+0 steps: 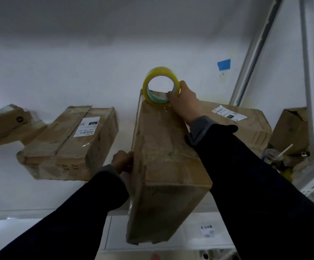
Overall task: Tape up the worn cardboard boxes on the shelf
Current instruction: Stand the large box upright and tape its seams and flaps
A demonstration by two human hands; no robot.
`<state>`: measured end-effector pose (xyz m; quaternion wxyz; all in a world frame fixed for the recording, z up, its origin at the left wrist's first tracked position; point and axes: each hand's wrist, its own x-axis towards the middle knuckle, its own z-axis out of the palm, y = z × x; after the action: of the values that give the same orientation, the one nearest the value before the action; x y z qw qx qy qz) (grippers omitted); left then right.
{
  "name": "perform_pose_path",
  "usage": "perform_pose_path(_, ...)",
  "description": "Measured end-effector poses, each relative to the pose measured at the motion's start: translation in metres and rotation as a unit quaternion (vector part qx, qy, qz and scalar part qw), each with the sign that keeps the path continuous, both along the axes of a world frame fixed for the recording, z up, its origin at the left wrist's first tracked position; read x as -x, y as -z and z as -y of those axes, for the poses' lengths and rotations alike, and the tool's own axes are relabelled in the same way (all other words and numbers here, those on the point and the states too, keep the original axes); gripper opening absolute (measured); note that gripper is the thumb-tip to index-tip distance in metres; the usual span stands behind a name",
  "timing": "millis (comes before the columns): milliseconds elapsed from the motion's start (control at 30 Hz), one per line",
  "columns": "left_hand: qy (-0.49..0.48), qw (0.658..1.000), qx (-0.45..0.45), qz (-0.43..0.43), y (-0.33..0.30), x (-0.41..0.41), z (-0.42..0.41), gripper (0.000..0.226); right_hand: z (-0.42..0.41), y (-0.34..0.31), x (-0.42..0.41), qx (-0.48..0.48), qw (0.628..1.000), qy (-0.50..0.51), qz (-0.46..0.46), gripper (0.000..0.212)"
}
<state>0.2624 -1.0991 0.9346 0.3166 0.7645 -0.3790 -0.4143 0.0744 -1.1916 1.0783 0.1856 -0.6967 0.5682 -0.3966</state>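
One tape roll (pixel 160 85) within right fingers (pixel 172 96)

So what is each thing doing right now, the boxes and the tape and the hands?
Middle box: tilted, front end sticking out past the shelf edge.
Tape roll: standing on edge at the box's far end.
Right hand: grips the tape roll.
Left hand: holds the box's left side.
Labelled box: lying flat, dented.

Right hand (pixel 183 101) extended forward gripping, left hand (pixel 123 162) curled, gripping
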Motion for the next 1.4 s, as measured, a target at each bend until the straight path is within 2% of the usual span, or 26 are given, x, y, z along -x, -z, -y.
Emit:
perform_pose_path(67, -0.005, 0.996, 0.085, -0.009, -0.008, -0.007, 0.008, 0.031, 0.000, 0.003, -0.012, 0.000, 1.000, 0.005, -0.012, 0.032)
perform_pose_path(167, 0.005, 0.955, 0.292, -0.060, -0.034, -0.025, 0.026, 0.023, -0.001, 0.005, -0.026, 0.011, 1.000, 0.003, -0.020, 0.033)
perform_pose_path(233, 0.011, 0.926, 0.361, -0.110, -0.064, -0.035, 0.031, 0.034, -0.001, 0.008, -0.032, 0.027, 0.999, -0.007, -0.028, 0.034)
perform_pose_path(267, 0.047, 0.917, 0.380, -0.113, -0.082, -0.035, 0.031, 0.038, -0.001, 0.009, -0.035, 0.034, 0.999, -0.011, -0.031, 0.033)
perform_pose_path(333, 0.132, 0.919, 0.365, -0.070, -0.105, -0.041, 0.038, 0.059, -0.001, 0.010, -0.040, 0.046, 0.998, -0.017, -0.038, 0.032)
perform_pose_path(400, 0.204, 0.928, 0.311, -0.020, -0.116, -0.046, 0.047, 0.085, -0.001, 0.011, -0.044, 0.055, 0.997, -0.021, -0.039, 0.033)
perform_pose_path(467, 0.234, 0.937, 0.259, 0.001, -0.122, -0.047, 0.052, 0.096, 0.000, 0.011, -0.045, 0.051, 0.998, -0.028, -0.031, 0.032)
perform_pose_path(567, 0.256, 0.941, 0.221, 0.011, -0.127, -0.047, 0.057, 0.081, 0.005, 0.013, -0.044, 0.028, 0.999, -0.042, -0.011, 0.025)
perform_pose_path(667, 0.254, 0.947, 0.194, 0.038, -0.131, -0.051, 0.058, 0.104, 0.003, 0.010, -0.046, 0.029, 0.999, -0.040, 0.004, 0.023)
perform_pose_path(833, 0.269, 0.943, 0.168, 0.098, -0.133, -0.059, 0.056, 0.111, 0.012, -0.008, -0.015, 0.098, 0.991, 0.024, 0.083, 0.008)
perform_pose_path(900, 0.268, 0.941, 0.173, 0.114, -0.134, -0.058, 0.055, 0.100, 0.025, -0.013, 0.012, 0.114, 0.981, 0.065, 0.141, 0.008)
perform_pose_path(1000, 0.277, 0.938, 0.167, 0.125, -0.138, -0.054, 0.054, 0.099, 0.032, -0.009, 0.039, 0.123, 0.962, 0.079, 0.232, 0.013)
perform_pose_path(1067, 0.276, 0.938, 0.167, 0.126, -0.137, -0.055, 0.053, 0.102, 0.029, 0.004, 0.042, 0.106, 0.950, 0.074, 0.284, 0.016)
perform_pose_path(1200, 0.277, 0.941, 0.172, 0.093, -0.135, -0.056, 0.049, 0.131, 0.025, 0.045, 0.040, 0.060, 0.939, 0.046, 0.335, 0.015)
perform_pose_path(1300, 0.278, 0.941, 0.180, 0.066, -0.133, -0.055, 0.046, 0.128, 0.018, 0.077, 0.034, 0.003, 0.946, 0.044, 0.322, 0.009)
perform_pose_path(1400, 0.228, 0.957, 0.178, -0.004, -0.123, -0.053, 0.044, 0.110, 0.014, 0.113, 0.022, -0.121, 0.938, 0.016, 0.324, 0.040)
